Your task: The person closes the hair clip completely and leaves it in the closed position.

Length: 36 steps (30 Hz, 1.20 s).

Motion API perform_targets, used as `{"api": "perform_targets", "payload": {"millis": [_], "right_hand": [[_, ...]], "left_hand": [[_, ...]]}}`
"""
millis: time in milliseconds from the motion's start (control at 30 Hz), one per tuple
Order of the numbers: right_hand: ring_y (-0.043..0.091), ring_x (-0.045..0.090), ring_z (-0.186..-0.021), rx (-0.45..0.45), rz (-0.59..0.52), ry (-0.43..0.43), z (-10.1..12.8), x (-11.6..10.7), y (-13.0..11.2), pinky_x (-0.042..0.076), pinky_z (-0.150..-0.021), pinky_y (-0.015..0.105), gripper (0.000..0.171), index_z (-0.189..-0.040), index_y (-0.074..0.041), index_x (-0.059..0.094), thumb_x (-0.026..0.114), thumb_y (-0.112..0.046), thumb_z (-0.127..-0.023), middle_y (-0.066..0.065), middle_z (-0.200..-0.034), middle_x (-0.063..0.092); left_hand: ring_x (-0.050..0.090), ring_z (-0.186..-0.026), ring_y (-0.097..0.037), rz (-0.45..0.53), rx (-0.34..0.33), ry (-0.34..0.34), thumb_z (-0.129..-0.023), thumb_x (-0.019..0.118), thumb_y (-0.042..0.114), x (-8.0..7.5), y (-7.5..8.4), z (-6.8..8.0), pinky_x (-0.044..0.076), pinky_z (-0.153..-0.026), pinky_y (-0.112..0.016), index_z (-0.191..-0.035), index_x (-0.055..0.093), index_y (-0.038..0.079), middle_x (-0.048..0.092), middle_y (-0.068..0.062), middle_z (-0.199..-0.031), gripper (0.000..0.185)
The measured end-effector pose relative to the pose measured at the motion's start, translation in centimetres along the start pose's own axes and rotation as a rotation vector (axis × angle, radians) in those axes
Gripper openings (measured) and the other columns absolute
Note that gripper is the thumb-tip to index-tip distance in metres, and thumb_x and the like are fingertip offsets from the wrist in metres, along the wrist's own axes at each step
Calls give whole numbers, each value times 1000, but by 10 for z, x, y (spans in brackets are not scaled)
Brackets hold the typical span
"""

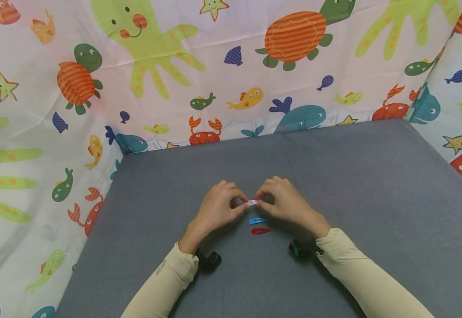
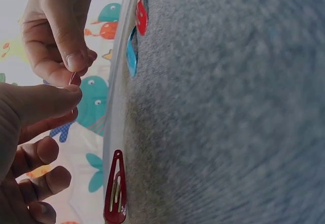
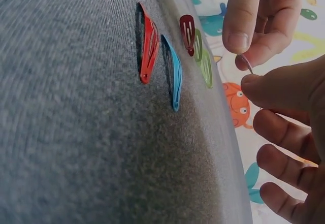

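The pink clip [image 1: 252, 202] is up off the tabletop [image 1: 354, 176], between the two hands. Its long way runs from side to side. The fingers of the left hand [image 1: 221, 204] pinch one end and those of the right hand [image 1: 283, 201] pinch the other, so neither is nearer. A blue clip [image 1: 257, 220] and a red clip [image 1: 260, 231] lie near, on the person's side. The far and side edges are well apart from the hands, leaving lots of room.

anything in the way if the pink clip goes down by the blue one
Nothing visible. The left hand and right hand pinch the pink clip, and no object shows between it and the blue clip; the red clip lies past that.
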State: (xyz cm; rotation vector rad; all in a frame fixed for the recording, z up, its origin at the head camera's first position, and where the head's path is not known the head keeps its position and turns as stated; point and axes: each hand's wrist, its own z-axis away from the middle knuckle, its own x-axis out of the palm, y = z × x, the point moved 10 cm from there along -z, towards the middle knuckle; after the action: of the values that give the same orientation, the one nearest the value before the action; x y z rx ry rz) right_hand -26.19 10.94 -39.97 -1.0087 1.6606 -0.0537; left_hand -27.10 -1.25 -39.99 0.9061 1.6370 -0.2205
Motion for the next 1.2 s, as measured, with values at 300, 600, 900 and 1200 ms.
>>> {"api": "perform_targets", "payload": {"millis": [300, 600, 900, 1200], "right_hand": [[17, 56, -84, 34, 52, -84, 2, 12, 5, 40, -78, 41, 9, -88, -19, 78, 85, -17, -82, -3, -88, 70], [13, 50, -77, 50, 66, -102, 4, 21, 10, 38, -75, 39, 9, -86, -20, 78, 86, -19, -81, -4, -85, 69], [14, 52, -80, 63, 68, -119, 6, 24, 12, 40, -77, 41, 8, -86, -21, 78, 85, -20, -82, -5, -87, 69], [13, 52, -80, 85, 66, -139, 7, 26, 14, 39, -77, 40, 7, -87, -22, 78, 84, -19, -83, -6, -86, 70]], "left_hand": [[46, -72, -9, -78, -27, -63, -83, 84, 32, 13, 0, 0, 37, -65, -29, -91, 81, 25, 64, 5, -79, 11], [48, -74, -10, -115, -53, -99, -84, 84, 34, 24, -3, 2, 37, -65, -30, -91, 81, 26, 66, 7, -81, 11], [47, -74, -10, -126, -60, -89, -82, 85, 36, 24, -2, 4, 32, -64, -30, -90, 81, 28, 66, 7, -81, 12], [45, -72, -10, -129, -65, -103, -82, 85, 37, 24, -1, 6, 30, -64, -29, -91, 82, 30, 65, 7, -81, 12]]}}
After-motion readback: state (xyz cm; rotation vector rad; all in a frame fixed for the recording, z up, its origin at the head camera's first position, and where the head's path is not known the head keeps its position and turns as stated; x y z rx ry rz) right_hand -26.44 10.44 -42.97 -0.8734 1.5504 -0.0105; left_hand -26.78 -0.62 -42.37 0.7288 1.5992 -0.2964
